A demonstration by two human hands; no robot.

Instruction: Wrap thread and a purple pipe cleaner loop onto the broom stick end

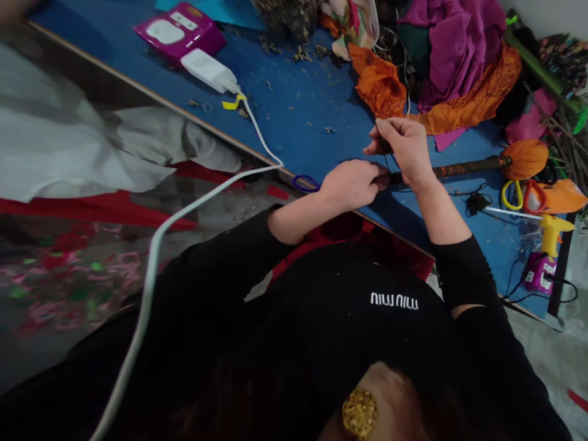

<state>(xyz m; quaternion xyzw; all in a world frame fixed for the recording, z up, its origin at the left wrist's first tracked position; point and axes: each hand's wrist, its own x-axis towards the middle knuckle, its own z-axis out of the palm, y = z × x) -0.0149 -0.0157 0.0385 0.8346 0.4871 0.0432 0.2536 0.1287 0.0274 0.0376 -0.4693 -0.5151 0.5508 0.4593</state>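
Observation:
My left hand (351,184) is closed around the dark end of a wrapped stick (468,167) at the table's near edge. An orange bulb-shaped cloth head (526,159) tops the stick's far right end. Just above the stick, my right hand (407,144) has thumb and fingers pinched on a thin dark thread (386,160) that runs down toward the stick. A purple loop (306,183) lies left of my left hand. Crumpled orange cloth (379,82) rests just beyond my right hand.
On the blue table (303,128) are a purple power socket (181,33) with a white plug (209,70) and trailing cable (154,257), magenta fabric (459,49), a black thread bundle (478,202), yellow and red loop handles (512,195), and a yellow glue gun (554,233). Scraps litter the floor.

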